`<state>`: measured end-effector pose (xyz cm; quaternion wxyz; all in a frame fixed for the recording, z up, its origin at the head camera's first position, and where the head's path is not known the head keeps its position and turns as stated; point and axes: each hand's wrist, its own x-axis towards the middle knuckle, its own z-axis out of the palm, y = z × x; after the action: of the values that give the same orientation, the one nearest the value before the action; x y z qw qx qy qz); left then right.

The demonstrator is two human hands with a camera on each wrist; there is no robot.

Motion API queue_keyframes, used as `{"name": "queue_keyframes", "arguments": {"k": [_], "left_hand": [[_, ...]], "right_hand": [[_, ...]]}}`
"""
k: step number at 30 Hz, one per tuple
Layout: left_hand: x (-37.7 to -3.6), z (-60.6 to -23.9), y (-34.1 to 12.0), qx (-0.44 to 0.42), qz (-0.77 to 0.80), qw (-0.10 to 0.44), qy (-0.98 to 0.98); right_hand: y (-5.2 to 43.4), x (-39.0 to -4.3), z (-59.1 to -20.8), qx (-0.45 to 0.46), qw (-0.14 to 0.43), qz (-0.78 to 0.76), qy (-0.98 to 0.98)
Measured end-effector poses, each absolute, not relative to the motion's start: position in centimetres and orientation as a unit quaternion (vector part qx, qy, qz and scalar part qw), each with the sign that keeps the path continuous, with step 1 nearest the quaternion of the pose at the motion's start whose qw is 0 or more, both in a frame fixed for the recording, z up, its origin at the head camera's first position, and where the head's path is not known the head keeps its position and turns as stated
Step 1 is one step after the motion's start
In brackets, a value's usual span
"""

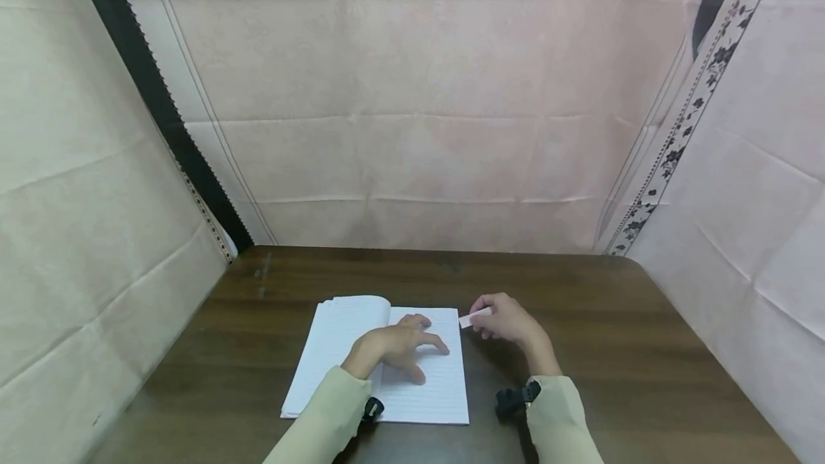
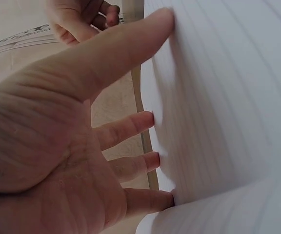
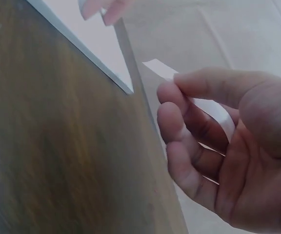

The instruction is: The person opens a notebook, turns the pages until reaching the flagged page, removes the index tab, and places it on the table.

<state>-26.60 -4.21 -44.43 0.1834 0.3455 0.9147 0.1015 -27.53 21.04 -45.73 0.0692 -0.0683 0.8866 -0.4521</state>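
Observation:
An open lined notebook (image 1: 430, 391) lies on the dark wooden table (image 1: 612, 349). My left hand (image 1: 422, 349) rests on its right page, fingers spread and straight; in the left wrist view the fingertips (image 2: 150, 119) press on the white page (image 2: 228, 97). My right hand (image 1: 485, 318) hovers just right of the notebook's far right corner and pinches a thin white strip (image 1: 475, 317) between thumb and forefinger. The right wrist view shows that strip (image 3: 162, 69) running back through the curled fingers (image 3: 179, 122), close to the notebook's corner (image 3: 96, 48).
Creased pale cloth walls (image 1: 412, 127) enclose the table at the back and both sides. Bare wood (image 3: 57, 146) lies right of the notebook. The left page (image 1: 335, 342) bulges up near the spine.

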Motion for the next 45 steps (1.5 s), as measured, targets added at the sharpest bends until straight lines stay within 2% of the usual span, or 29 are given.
{"name": "queue_keyframes", "arguments": {"k": [6,16,30,45], "left_hand": [[-26.6,-44.4,-4.3,0.344,0.095,0.179,0.917],[-26.5,-44.8,-4.2,0.352,0.091,0.173,0.915],[-26.4,-44.5,-4.0,0.337,0.094,0.177,0.920],[-26.5,-44.4,-4.3,0.342,0.092,0.180,0.917]], "right_hand": [[22.9,-27.6,-45.5,-0.082,0.102,-0.434,0.891],[25.3,-26.4,-45.6,-0.011,0.116,-0.336,0.935],[25.4,-26.2,-45.9,0.053,0.107,-0.310,0.943],[25.1,-26.2,-46.1,0.060,0.105,-0.287,0.950]]}}
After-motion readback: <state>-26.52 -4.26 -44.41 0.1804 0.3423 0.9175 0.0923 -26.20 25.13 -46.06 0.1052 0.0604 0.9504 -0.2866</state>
